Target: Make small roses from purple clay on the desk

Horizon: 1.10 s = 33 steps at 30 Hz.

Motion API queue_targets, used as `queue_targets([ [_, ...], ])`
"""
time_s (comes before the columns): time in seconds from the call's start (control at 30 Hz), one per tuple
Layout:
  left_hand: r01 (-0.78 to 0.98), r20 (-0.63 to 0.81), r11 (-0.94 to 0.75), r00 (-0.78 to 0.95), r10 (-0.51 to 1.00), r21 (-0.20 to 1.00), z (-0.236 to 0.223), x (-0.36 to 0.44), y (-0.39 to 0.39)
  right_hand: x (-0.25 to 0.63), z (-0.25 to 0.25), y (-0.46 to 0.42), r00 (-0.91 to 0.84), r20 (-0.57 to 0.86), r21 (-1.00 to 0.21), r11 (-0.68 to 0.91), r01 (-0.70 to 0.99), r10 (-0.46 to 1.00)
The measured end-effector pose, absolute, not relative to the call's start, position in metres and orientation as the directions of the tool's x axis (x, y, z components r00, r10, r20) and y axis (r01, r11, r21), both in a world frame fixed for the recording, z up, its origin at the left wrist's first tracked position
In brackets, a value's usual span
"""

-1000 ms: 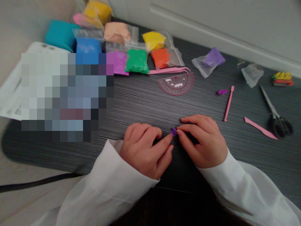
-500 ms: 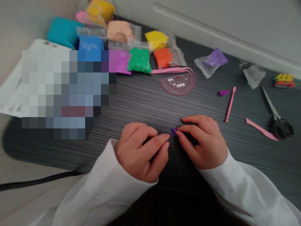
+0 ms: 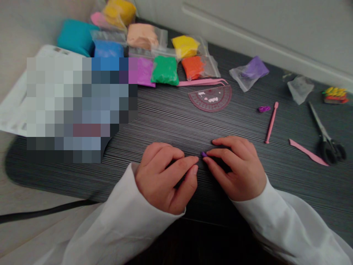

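Purple clay crumb [image 3: 204,154] pinched at the fingertips of my right hand [image 3: 237,171]; my left hand [image 3: 162,180] sits just beside, fingers together.

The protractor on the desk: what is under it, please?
Dark striped desktop shows through the pink protractor; white crumbs on it hide small patches beneath.
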<state>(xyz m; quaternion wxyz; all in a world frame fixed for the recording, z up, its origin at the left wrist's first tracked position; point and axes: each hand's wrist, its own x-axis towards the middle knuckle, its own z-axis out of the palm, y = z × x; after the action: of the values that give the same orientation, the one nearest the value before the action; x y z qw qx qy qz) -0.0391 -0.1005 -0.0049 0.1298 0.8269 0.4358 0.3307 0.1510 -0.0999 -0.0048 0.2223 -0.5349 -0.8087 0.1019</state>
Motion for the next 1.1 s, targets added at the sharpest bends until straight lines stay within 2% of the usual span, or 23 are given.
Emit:
queue_targets([
  [0.2, 0.633, 0.448, -0.559, 0.348, 0.824, 0.536, -0.002, -0.035, -0.102, 0.151, -0.006, -0.1, -0.339, 0.258, -0.413, 0.42, 0.808, 0.905],
  [0.4, 0.618, 0.443, -0.599, 0.408, 0.798, 0.509, -0.006, -0.04, -0.1, 0.149, -0.006, -0.101, -0.349, 0.246, -0.447, 0.426, 0.787, 0.904],
  [0.53, 0.608, 0.435, -0.579, 0.385, 0.814, 0.543, -0.004, -0.041, -0.101, 0.147, -0.005, -0.102, -0.349, 0.229, -0.505, 0.418, 0.755, 0.909],
  [0.67, 0.583, 0.442, -0.551, 0.335, 0.832, 0.596, -0.003, -0.044, -0.101, 0.147, -0.002, -0.101, -0.338, 0.233, -0.619, 0.407, 0.672, 0.912],
  [0.8, 0.576, 0.414, -0.468, 0.234, 0.88, 0.67, -0.006, -0.044, -0.101, 0.152, 0.002, -0.099, -0.329, 0.229, -0.79, 0.372, 0.487, 0.916],
  [0.93, 0.554, 0.463, -0.442, 0.112, 0.879, 0.706, -0.009, -0.04, -0.106, 0.156, 0.006, -0.104, -0.249, 0.229, -0.936, 0.283, 0.21, 0.941],
  [1.0, 0.552, 0.492, -0.461, 0.101, 0.864, 0.695, -0.007, -0.041, -0.112, 0.154, 0.011, -0.111, -0.2, 0.259, -0.963, 0.27, 0.028, 0.945],
  [1.1, 0.548, 0.541, -0.502, 0.105, 0.835, 0.669, -0.001, -0.045, -0.126, 0.144, 0.024, -0.126, -0.164, 0.306, -0.934, 0.263, -0.241, 0.938],
])
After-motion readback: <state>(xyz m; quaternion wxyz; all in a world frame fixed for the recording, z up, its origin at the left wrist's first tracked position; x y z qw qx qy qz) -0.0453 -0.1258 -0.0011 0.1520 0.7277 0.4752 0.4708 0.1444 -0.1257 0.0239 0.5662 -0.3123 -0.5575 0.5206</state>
